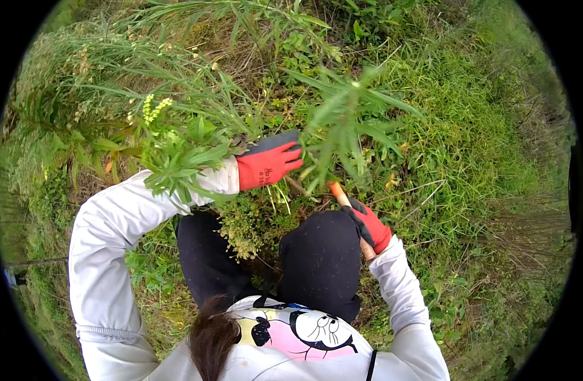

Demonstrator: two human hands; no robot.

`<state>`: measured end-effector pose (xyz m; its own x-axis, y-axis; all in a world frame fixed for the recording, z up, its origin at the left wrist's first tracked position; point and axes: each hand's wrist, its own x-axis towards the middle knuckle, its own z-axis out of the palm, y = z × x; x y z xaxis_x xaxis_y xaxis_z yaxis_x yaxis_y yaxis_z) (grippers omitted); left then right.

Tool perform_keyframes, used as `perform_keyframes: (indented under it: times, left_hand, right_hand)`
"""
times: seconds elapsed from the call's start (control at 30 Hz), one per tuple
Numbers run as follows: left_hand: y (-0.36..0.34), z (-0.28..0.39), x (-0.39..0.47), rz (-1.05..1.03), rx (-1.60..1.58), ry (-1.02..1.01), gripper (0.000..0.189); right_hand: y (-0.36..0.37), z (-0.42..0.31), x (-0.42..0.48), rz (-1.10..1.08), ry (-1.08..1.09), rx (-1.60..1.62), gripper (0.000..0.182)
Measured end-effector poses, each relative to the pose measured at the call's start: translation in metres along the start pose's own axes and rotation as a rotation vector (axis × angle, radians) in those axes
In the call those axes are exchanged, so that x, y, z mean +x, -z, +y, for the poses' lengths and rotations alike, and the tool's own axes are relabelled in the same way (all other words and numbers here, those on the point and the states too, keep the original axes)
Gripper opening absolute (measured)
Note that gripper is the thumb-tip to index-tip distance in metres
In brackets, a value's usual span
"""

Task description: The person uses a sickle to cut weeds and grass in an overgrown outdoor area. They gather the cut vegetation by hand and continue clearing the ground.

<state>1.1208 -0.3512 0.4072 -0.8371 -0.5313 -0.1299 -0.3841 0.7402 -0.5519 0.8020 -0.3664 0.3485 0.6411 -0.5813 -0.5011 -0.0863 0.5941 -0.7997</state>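
Note:
My left hand (pixel 271 159), in a red and dark grey work glove, is closed around a bunch of leafy plants (pixel 186 157). Their leaves hang over my left wrist, and pale stem ends (pixel 279 197) stick out below the glove. My right hand (pixel 371 227), gloved alike, grips the wooden handle (pixel 342 199) of a tool beside my right knee. The handle has an orange part at its far end; the tool's head is hidden among foliage. Between and beyond my hands stands a tall narrow-leaved plant (pixel 351 109), its top blurred.
Long grassy stems (pixel 177 81) lean in from the upper left. Dense low grass (pixel 462 128) covers the ground at the right, with a dry forked twig (pixel 422 193) there. A small seed-headed plant (pixel 243 235) grows between my knees (pixel 320 257).

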Motion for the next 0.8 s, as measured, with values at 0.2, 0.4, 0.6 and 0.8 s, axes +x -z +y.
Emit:
perform_keyframes:
  times: [0.2, 0.4, 0.6, 0.8]
  left_hand:
    - [0.017, 0.002, -0.011, 0.164, -0.157, -0.094, 0.053]
    - [0.021, -0.004, 0.004, 0.281, -0.091, 0.197, 0.033]
    - [0.009, -0.056, 0.002, -0.033, -0.035, 0.401, 0.027]
    - [-0.019, -0.064, -0.059, -0.057, -0.34, 0.649, 0.04]
  right_hand:
    - [-0.008, -0.068, 0.036, -0.332, 0.093, -0.934, 0.05]
    - [-0.038, -0.084, 0.044, -0.263, -0.015, -0.687, 0.034]
    - [-0.019, -0.073, 0.069, -0.193, -0.146, -0.595, 0.037]
    - [-0.001, -0.053, 0.041, -0.302, -0.112, -0.573, 0.032]
